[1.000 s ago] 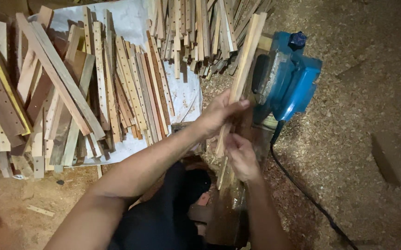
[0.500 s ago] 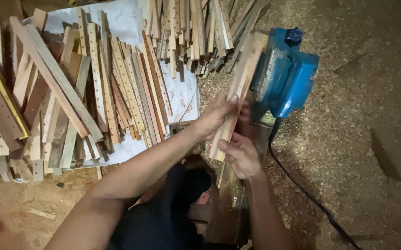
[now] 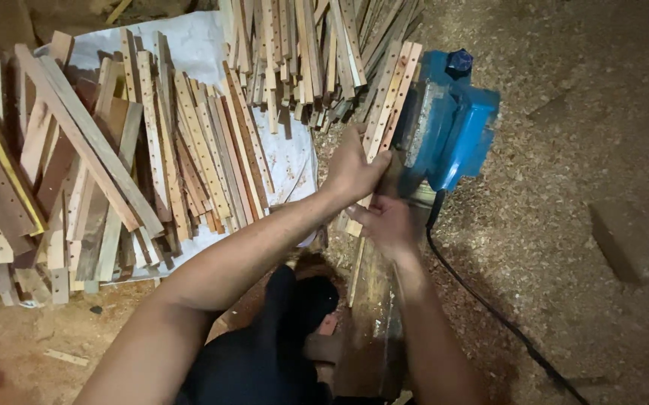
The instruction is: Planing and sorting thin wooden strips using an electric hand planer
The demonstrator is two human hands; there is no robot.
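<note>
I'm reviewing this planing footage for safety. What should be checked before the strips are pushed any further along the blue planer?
1. Left hand grips the wood strips: ok.
2. Right hand supports the strips' near end: ok.
3. Fingers clear of the cutter on the blue electric planer: cannot tell, the cutter is hidden.
4. Power cord lies away from the strips: ok.
5. Planer fixed firmly: cannot tell.
6. Floor free of shavings: not ok, sawdust covers it.
</note>
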